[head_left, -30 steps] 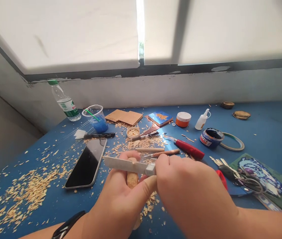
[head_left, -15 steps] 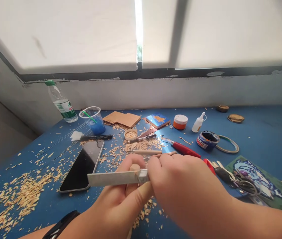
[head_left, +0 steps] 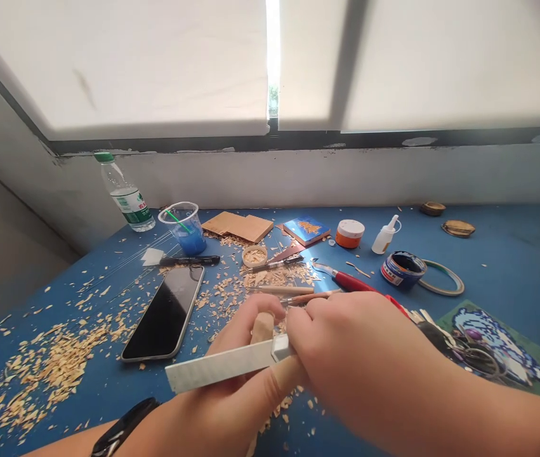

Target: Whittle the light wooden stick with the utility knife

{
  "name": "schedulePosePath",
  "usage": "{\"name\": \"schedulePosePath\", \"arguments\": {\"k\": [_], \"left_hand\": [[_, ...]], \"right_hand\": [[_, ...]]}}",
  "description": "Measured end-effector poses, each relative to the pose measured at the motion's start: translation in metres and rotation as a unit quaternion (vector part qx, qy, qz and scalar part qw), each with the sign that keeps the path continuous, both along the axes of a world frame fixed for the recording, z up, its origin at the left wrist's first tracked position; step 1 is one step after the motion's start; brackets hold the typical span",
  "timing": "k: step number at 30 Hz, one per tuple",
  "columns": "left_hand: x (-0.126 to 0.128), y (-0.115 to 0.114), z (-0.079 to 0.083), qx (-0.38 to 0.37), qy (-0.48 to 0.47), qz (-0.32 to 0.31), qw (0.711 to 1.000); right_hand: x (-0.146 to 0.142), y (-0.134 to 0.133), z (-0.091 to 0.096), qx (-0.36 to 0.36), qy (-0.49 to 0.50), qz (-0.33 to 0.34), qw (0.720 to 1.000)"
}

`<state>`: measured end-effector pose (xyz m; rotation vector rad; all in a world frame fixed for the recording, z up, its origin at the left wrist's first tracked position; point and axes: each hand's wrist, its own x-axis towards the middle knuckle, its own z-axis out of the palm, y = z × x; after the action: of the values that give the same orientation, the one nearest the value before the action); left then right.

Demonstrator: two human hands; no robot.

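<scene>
Wooden stick (head_left: pixel 263 327) sits in the left hand (head_left: pixel 231 401), fingers (head_left: pixel 256 306) wrapped round it, right hand (head_left: pixel 346 358) clenching a knife (head_left: pixel 222 369).

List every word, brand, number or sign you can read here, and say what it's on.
No text can be read for certain.
Water bottle: green-and-white label with red marks, too small to read.
Blue tin: label print too small.
Black marker: pale marks, too small.
Knife blade: no lettering visible.
Phone: dark screen, no text visible.
</scene>
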<state>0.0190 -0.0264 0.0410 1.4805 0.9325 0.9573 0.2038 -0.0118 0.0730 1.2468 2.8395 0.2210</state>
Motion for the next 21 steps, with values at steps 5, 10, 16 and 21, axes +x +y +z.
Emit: {"name": "schedulePosePath", "arguments": {"k": [5,10,16,21], "left_hand": [[0.005,-0.001,0.000,-0.085,0.000,0.012,0.996],[0.010,0.004,-0.012,-0.100,-0.038,0.060,0.992],[0.008,0.004,-0.015,-0.099,-0.024,0.051,0.993],[0.000,0.004,0.010,-0.001,0.068,-0.069,0.995]], "right_hand": [[-0.006,-0.004,-0.013,0.068,0.057,-0.052,0.995],[-0.012,-0.009,-0.022,0.152,0.093,-0.136,0.975],[-0.011,-0.010,-0.012,0.093,0.052,-0.142,0.984],[-0.003,-0.002,0.002,-0.005,0.000,-0.048,0.999]]}}
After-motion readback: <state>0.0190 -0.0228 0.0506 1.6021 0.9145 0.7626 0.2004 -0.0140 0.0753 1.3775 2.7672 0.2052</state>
